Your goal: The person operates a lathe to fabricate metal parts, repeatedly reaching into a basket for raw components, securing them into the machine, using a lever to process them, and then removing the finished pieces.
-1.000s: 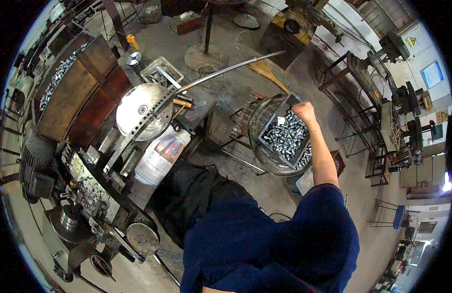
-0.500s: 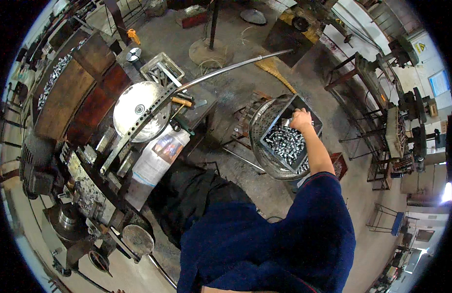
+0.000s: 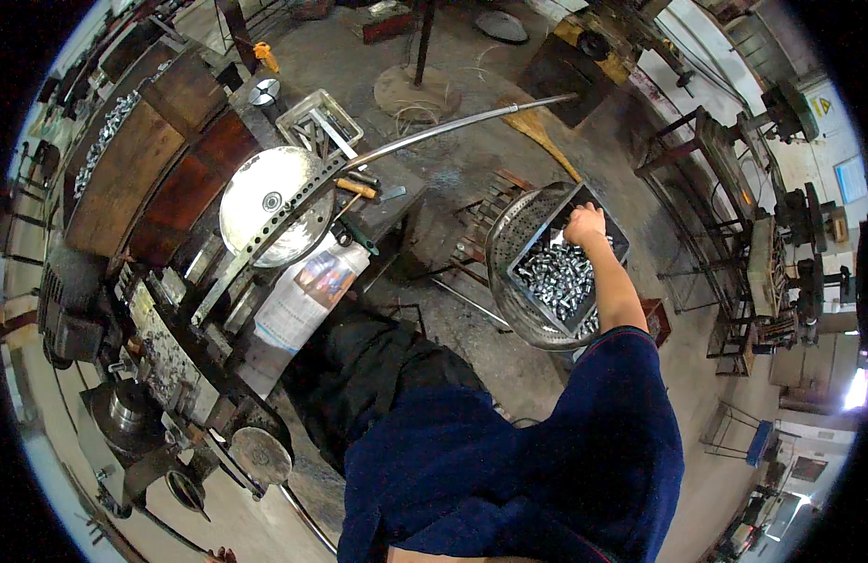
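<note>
My right hand (image 3: 585, 224) reaches into a dark rectangular bin (image 3: 619, 246) of small shiny metal parts (image 3: 554, 278). Its fingers are curled together at the far side of the heap, beside a bright silvery piece; what they hold is hidden under the hand. The bin rests tilted in a round perforated metal basin (image 3: 505, 238). Only a bit of my left hand (image 3: 222, 555) shows at the lower left edge, its fingers bent at the end of a dark lever (image 3: 171, 538) that comes off the machine.
To the left, a long perforated bar (image 3: 251, 251) with a rod crosses a round pale disc (image 3: 256, 202) on the machine. Printed paper (image 3: 298, 310) hangs beside it. A tray of metal bars (image 3: 319, 122), a broom (image 3: 544, 141) and a pole stand (image 3: 417, 89) lie beyond.
The whole view has shifted slightly. My right hand stays in the bin, its fingers drawn in a little more; the left fingers stay at the lower edge.
</note>
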`<state>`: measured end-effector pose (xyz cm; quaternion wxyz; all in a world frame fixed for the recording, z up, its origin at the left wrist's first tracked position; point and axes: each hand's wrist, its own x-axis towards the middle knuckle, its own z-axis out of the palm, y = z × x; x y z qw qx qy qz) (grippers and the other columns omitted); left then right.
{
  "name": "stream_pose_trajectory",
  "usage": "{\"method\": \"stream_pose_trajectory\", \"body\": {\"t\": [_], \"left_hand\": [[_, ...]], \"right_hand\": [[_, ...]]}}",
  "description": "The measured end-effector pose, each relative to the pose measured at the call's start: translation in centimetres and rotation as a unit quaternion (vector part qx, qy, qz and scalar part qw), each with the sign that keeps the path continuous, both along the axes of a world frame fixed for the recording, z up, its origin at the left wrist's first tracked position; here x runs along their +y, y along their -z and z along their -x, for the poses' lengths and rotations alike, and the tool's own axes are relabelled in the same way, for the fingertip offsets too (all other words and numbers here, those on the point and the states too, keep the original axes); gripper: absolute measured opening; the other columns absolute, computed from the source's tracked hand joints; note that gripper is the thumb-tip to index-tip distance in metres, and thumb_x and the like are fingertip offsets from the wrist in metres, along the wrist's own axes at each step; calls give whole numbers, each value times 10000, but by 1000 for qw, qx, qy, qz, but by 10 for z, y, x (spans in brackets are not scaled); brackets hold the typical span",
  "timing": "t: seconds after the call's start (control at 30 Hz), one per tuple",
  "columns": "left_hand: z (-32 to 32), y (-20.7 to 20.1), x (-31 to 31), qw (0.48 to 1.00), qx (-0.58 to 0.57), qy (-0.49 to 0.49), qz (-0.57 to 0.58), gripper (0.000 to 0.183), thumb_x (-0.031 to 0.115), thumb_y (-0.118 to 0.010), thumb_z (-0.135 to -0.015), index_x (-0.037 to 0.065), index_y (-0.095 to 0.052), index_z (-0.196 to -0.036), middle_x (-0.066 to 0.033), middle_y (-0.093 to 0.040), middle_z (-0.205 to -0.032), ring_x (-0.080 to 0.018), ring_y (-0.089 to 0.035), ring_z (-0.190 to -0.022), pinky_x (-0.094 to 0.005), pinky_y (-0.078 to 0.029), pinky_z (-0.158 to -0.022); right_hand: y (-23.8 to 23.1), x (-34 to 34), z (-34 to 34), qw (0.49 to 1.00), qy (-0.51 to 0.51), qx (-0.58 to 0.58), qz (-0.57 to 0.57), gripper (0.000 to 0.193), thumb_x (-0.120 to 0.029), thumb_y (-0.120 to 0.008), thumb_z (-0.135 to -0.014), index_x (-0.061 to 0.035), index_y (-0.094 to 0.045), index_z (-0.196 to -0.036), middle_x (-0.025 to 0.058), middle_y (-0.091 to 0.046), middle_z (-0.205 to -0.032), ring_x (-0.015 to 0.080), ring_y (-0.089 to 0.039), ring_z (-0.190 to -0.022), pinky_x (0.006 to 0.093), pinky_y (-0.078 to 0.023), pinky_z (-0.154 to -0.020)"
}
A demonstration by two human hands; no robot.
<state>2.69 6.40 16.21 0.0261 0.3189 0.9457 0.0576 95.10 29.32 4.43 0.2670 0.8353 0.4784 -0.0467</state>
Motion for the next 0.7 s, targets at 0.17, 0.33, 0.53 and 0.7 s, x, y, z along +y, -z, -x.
{"method": "stream_pose_trajectory", "body": {"t": [0.17,0.33,0.53,0.7], "left_hand": [[2,-5,-8,1000,10,2,4,401,356,-620,-808,23,-611,-1033,-177,-601,-830,-275,-574,-752,-412,-453,-688],[5,-10,-12,1000,21,12,10,384,349,-628,-802,25,-625,-1009,-173,-606,-800,-275,-576,-726,-416,-451,-673],[3,-18,-14,999,42,31,17,363,340,-636,-796,28,-642,-982,-168,-613,-764,-275,-578,-696,-421,-448,-656],[-30,-71,2,979,148,132,52,347,333,-644,-790,30,-657,-959,-164,-618,-734,-274,-579,-671,-425,-447,-641]], "right_hand": [[-9,4,7,1000,6,26,-7,367,-235,-567,-684,-49,-650,-989,76,-564,-1134,234,-447,-1128,369,-346,-957],[-1,-7,5,990,33,32,-135,366,-257,-596,-625,-88,-680,-939,84,-554,-1144,261,-458,-1107,392,-377,-925],[12,-46,16,901,16,131,-414,337,-210,-645,-553,-104,-703,-868,110,-563,-1122,297,-501,-1033,381,-408,-909],[-42,-26,98,792,-114,299,-519,410,-139,-635,-551,-53,-669,-949,131,-558,-1116,302,-507,-1035,369,-394,-916]]}}
